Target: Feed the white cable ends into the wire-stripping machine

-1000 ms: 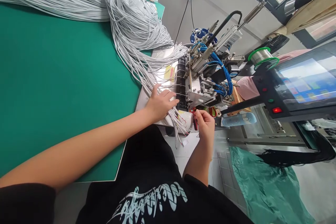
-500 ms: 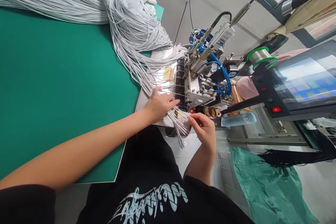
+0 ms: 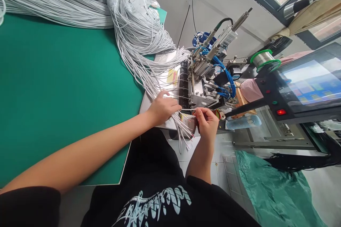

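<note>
My left hand (image 3: 164, 108) is closed around a bunch of thin white cables (image 3: 183, 126) at the table's corner, and their loose ends fan out below it, some with reddish tips. My right hand (image 3: 207, 120) pinches the end of a single white cable (image 3: 189, 109), drawn straight between the two hands. Just above this cable is the black slotted holder (image 3: 183, 78) along the front of a machine (image 3: 198, 90). Several other cables run into that holder side by side.
A large heap of white cables (image 3: 144, 32) covers the back of the green table (image 3: 66, 95). At the right hang a solder wire spool (image 3: 265, 60) and a touchscreen panel (image 3: 311, 81). A blue bottle (image 3: 243, 122) lies beyond my right hand. Green sheeting (image 3: 277, 188) is at lower right.
My right hand has moved up and slightly right, pulling one cable end away from the bunch toward the holder. My left hand stays on the bunch.
</note>
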{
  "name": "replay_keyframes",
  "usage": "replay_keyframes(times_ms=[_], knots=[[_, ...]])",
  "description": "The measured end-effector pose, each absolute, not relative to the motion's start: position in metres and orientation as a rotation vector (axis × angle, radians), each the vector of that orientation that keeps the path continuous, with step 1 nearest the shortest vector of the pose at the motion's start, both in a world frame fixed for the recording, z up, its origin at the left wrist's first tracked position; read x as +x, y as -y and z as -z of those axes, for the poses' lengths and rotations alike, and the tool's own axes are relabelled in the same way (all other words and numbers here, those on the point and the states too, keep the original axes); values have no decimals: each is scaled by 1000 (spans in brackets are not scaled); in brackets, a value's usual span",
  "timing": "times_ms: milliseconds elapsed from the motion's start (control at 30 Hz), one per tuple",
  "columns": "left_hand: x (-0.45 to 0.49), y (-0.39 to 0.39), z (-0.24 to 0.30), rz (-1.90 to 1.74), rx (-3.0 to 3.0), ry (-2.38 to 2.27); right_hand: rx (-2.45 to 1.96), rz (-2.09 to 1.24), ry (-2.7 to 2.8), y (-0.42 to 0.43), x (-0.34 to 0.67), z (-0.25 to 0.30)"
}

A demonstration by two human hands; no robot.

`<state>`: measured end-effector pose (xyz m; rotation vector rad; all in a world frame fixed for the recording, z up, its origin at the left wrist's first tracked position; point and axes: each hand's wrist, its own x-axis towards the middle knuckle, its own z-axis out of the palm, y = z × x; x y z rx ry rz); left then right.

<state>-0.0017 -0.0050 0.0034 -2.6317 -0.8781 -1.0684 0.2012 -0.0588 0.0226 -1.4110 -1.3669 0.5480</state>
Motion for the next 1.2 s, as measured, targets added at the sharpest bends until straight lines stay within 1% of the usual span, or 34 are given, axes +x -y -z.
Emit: replay_keyframes(times_ms=[267,500,733,900,1200], knots=[[-2,5,-4,973,-2667,861,-1272,-655,1346,53,189,-20],[-1,4,-2,930,-2692,874,-1258,-654,1364,52,186,-21],[-1,5,-3,890,-2714,884,-1435,-549,1312,52,194,-20],[0,7,-5,895,-2748,933,-1593,-487,1384,50,208,-19],[3,6,-3,845,-2811,962,-1689,-555,1477,43,221,-9]])
